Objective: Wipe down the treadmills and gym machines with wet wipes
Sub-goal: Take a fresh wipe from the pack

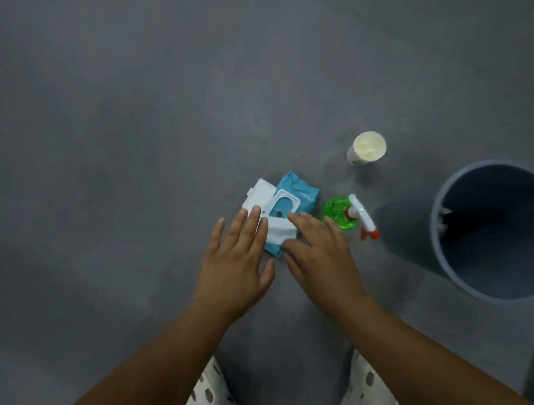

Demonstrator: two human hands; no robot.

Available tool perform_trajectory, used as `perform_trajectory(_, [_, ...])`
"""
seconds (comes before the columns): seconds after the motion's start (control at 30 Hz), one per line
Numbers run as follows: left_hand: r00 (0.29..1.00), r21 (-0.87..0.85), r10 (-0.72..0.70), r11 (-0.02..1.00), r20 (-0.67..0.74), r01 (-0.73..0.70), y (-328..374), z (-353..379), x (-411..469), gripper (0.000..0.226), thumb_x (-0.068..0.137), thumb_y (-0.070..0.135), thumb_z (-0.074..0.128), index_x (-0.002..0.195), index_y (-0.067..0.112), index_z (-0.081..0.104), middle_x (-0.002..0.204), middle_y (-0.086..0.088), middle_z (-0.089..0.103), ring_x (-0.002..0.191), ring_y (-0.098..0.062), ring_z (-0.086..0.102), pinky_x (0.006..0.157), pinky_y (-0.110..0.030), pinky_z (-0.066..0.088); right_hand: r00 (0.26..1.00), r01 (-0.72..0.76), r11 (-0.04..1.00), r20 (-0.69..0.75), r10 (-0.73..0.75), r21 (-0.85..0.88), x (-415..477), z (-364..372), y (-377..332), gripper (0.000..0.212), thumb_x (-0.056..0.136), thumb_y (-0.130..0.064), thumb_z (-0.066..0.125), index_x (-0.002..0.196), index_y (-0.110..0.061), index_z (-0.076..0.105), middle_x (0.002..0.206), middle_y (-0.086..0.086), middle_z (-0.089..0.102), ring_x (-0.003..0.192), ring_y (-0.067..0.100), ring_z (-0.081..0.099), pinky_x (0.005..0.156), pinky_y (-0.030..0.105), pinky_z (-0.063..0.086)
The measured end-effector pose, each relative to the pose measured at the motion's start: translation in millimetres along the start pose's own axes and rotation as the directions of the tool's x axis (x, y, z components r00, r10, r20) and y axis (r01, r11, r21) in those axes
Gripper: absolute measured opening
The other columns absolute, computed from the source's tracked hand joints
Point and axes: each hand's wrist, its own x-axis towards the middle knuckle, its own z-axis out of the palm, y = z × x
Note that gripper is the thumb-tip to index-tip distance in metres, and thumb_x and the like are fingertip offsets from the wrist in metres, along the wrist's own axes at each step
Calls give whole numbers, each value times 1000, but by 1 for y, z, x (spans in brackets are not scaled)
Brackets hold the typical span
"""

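While the left hand (232, 268) presses spread, straight fingers (254, 217) on the wet wipes pack (301, 191) on the floor (129, 148), the right hand (321, 257) has its grip pinching the white wipe (278, 231) just ahead, between both hands.

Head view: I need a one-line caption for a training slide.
Left hand rests on the open wet-wipe pack on the floor; right hand pinches a wipe.

No legible text; print on wipes pack (299, 190) too blurred.
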Motion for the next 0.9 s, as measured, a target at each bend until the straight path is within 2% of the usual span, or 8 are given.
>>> perform_trajectory(0.2, [998, 44, -8, 999, 56, 5, -28, 96, 14, 73, 95, 54, 32, 151, 9, 45, 161, -14, 36, 148, -30, 36, 119, -55, 29, 1000, 1, 997, 30, 1, -82, 37, 94, 31, 17, 81, -19, 78, 96, -18, 72, 145, 10, 55, 138, 30, 48, 115, 55, 31])
perform_trajectory(0.3, [1000, 40, -7, 999, 19, 6, -34, 114, 17, 72, 95, 53, 33, 151, 9, 45, 162, -13, 36, 148, -29, 36, 119, -54, 28, 1000, 1, 992, 16, 1, -123, 54, 120, 41, 13, 82, -19, 76, 93, -18, 69, 148, 11, 52, 140, 30, 46, 115, 53, 25])
perform_trajectory(0.43, [1000, 47, 5, 999, -20, -4, -36, 119, 27, 72, 95, 52, 34, 152, 9, 44, 162, -13, 34, 149, -28, 35, 121, -53, 26, 1000, -25, 987, 9, 27, -159, 71, 129, 47, 11, 81, -19, 79, 83, -18, 68, 147, 12, 53, 140, 30, 46, 115, 53, 26])
perform_trajectory(0.53, [999, 42, 18, 999, -36, -16, -33, 107, 29, 72, 95, 52, 36, 151, 9, 44, 162, -13, 35, 149, -29, 36, 120, -51, 20, 1000, -17, 989, 8, 19, -149, 75, 115, 45, 10, 81, -19, 78, 81, -18, 68, 147, 12, 54, 141, 29, 45, 116, 54, 28])
perform_trajectory(0.67, [998, 24, 23, 999, -53, -22, -27, 64, 19, 71, 94, 51, 37, 150, 9, 48, 161, -13, 37, 148, -28, 36, 120, -52, 24, 1000, -7, 991, -12, 6, -130, 67, 68, 23, 12, 80, -17, 78, 78, -18, 67, 146, 12, 55, 138, 31, 48, 113, 56, 35])
perform_trajectory(0.9, [992, -34, 36, 999, -121, -41, -5, -90, -27, 70, 94, 49, 38, 150, 7, 48, 161, -14, 36, 149, -29, 35, 119, -52, 21, 998, -6, 994, -66, -1, -110, 31, -86, -34, 16, 79, -16, 79, 79, -19, 63, 149, 11, 52, 140, 30, 45, 116, 51, 27])
